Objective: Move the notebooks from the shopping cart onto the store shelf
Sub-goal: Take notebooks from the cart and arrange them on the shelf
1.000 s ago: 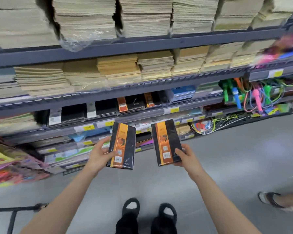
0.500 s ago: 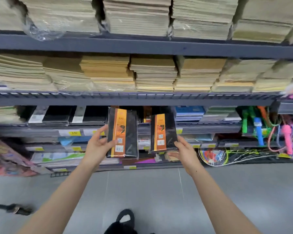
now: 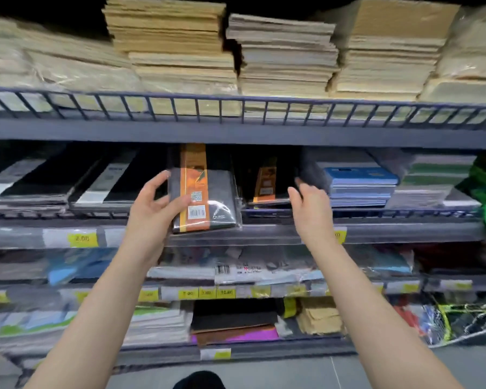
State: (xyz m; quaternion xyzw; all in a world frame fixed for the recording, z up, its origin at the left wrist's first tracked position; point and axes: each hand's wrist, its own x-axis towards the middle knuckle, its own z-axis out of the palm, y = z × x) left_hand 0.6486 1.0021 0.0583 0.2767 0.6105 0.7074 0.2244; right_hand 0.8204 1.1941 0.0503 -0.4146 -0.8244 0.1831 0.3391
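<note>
My left hand [image 3: 152,211] is shut on a black notebook with an orange band [image 3: 208,203], wrapped in clear film, its lower end over the front lip of the middle shelf [image 3: 404,233]. Behind it stands another notebook of the same kind. A second black-and-orange notebook [image 3: 267,182] lies on the shelf just to the right. My right hand [image 3: 310,204] is beside its right edge, fingers apart and holding nothing. The hand is blurred. The shopping cart is out of view.
Black notebooks with white bands [image 3: 54,181] lie left on the same shelf, blue ones [image 3: 357,183] and green-striped ones [image 3: 432,178] right. Stacks of brown paper notebooks [image 3: 286,57] fill the shelf above, behind a wire rail. Lower shelves hold wrapped stationery and yellow price tags.
Both hands rose and reached into the middle shelf. My right hand let go of its notebook, which now lies on the shelf. My left hand still holds its own.
</note>
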